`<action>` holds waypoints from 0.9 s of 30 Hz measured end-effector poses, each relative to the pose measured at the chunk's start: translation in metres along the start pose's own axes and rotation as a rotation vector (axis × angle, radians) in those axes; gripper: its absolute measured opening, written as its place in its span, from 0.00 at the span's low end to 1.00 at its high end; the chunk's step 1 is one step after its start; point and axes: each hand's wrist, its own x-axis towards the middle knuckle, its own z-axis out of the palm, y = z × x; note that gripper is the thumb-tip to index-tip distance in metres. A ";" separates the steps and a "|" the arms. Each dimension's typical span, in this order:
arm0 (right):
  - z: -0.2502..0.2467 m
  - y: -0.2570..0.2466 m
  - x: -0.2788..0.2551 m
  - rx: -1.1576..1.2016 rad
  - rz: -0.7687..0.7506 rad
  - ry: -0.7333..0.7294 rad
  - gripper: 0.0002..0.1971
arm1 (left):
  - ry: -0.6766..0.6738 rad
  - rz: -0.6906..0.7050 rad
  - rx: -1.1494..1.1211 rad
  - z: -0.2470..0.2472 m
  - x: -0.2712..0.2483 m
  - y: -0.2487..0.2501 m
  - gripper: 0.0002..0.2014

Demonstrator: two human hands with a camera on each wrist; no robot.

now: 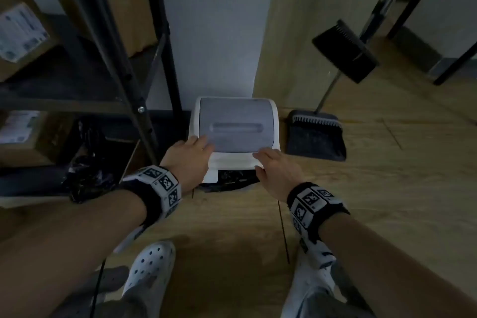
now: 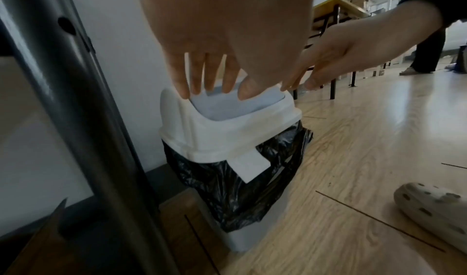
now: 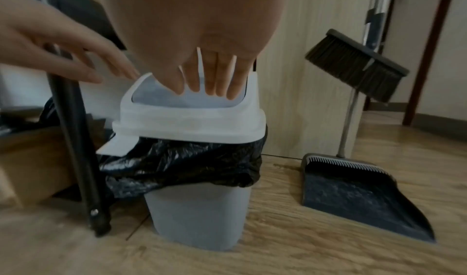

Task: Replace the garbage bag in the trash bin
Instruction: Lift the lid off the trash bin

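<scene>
A small grey trash bin stands on the floor against the wall, topped by a white lid with a grey swing flap. A black garbage bag is folded over the rim and hangs out below the lid. A white flat tab sticks out under the lid's front. My left hand reaches over the lid's front left corner with straight, spread fingers. My right hand is at the front right corner, its fingers also straight. Neither hand holds anything; whether they touch the lid is unclear.
A black metal shelf with cardboard boxes stands close on the left, with a crumpled black bag under it. A dustpan and a broom are just right of the bin. My feet in white clogs stand on the wooden floor.
</scene>
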 end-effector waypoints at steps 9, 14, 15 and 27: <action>0.037 0.013 0.017 -0.049 -0.121 0.107 0.25 | -0.089 0.059 0.163 0.030 0.020 -0.028 0.30; 0.048 0.016 0.018 -0.072 -0.116 0.158 0.24 | -0.065 0.097 0.275 0.039 0.026 -0.041 0.32; 0.049 0.015 0.018 -0.074 -0.115 0.166 0.24 | -0.061 0.102 0.274 0.040 0.027 -0.042 0.32; 0.041 0.020 0.033 -0.070 -0.008 0.281 0.22 | 0.006 -0.059 -0.091 0.047 0.033 -0.044 0.30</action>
